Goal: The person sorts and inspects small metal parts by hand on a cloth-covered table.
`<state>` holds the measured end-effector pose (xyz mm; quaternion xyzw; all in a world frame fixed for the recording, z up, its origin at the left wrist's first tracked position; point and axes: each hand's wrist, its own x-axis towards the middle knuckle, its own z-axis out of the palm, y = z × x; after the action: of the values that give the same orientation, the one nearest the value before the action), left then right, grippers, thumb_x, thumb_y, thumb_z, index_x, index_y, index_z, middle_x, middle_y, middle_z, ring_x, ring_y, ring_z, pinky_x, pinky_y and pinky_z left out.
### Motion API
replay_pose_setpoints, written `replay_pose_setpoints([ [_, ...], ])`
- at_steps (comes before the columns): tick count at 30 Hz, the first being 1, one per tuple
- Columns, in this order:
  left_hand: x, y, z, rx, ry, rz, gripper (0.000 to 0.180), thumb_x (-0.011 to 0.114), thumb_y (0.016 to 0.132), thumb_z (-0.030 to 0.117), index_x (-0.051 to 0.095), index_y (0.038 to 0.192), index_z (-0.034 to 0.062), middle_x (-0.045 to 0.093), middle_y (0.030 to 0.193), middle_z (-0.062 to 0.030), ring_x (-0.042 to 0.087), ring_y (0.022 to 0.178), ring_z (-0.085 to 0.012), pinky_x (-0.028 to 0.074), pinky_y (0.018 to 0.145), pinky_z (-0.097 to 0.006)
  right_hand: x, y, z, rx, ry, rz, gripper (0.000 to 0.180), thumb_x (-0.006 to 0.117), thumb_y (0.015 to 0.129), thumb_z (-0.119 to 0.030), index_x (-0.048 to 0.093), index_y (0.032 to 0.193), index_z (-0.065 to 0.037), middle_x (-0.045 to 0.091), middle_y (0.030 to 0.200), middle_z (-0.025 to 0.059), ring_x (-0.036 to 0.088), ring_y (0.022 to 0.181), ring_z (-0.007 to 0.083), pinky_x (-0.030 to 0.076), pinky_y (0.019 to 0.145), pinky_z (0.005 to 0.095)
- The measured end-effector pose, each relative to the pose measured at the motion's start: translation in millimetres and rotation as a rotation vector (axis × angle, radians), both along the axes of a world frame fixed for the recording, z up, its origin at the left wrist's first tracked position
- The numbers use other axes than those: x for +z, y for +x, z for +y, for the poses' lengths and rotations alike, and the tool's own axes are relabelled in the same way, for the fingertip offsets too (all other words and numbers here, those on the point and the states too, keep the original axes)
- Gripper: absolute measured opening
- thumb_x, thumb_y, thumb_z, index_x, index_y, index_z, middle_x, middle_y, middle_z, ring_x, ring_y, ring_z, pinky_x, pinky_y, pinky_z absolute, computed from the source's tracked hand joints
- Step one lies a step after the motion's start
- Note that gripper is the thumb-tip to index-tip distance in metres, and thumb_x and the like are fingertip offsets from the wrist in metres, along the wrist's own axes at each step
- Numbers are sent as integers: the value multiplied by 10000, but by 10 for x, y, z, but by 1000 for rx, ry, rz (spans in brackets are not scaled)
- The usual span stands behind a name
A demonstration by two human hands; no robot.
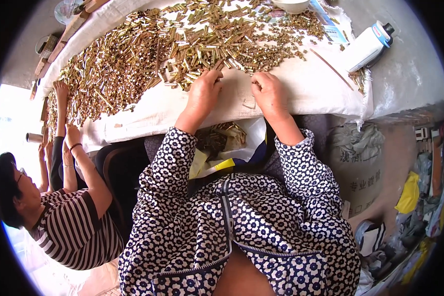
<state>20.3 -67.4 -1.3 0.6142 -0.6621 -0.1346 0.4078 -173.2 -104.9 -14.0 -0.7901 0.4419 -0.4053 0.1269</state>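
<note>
A wide heap of small gold-coloured metal pieces [128, 54], many like short tubes, covers the cloth-topped table. At the heap's near edge is my left hand [204, 92], its fingers curled and pressed together by some loose pieces. My right hand [270, 93] is just right of it over the bare cloth [311, 91], thumb and fingers closed. What either hand holds, if anything, is too small or hidden to make out. Below the table edge, between my forearms, an open plastic bag [254, 140] holds more metal pieces [222, 138].
On the left, a person in a striped top [79, 227] reaches into the heap. A white bottle with a dark cap [367, 48] lies at the right, near a thin stick [333, 69]. A white bowl [292, 6] stands at the back. A printed sack [355, 167] is at lower right.
</note>
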Motion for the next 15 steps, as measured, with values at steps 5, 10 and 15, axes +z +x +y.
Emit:
replay_pose_setpoints([
  [5, 65, -51, 173, 8, 258, 548, 53, 633, 853, 50, 585, 869, 33, 620, 716, -44, 607, 620, -120, 447, 516, -233, -100, 49, 111, 267, 480, -491, 161, 612, 809, 46, 627, 946, -38, 638, 875, 19, 607, 756, 95, 485, 639, 236],
  [10, 95, -56, 331, -77, 312, 1050, 54, 608, 900, 89, 565, 896, 57, 612, 735, -4, 590, 627, -64, 384, 476, -171, 76, 83, 264, 411, 848, -752, 140, 623, 818, 50, 605, 949, 3, 628, 896, 39, 604, 794, 93, 498, 726, 224],
  [15, 77, -96, 407, -101, 320, 1144, 63, 607, 903, 101, 559, 913, 62, 613, 756, -12, 589, 627, -68, 378, 471, -168, 50, 114, 318, 480, 846, -792, 150, 645, 826, -33, 568, 951, -1, 608, 895, 30, 575, 834, 92, 470, 775, 237],
])
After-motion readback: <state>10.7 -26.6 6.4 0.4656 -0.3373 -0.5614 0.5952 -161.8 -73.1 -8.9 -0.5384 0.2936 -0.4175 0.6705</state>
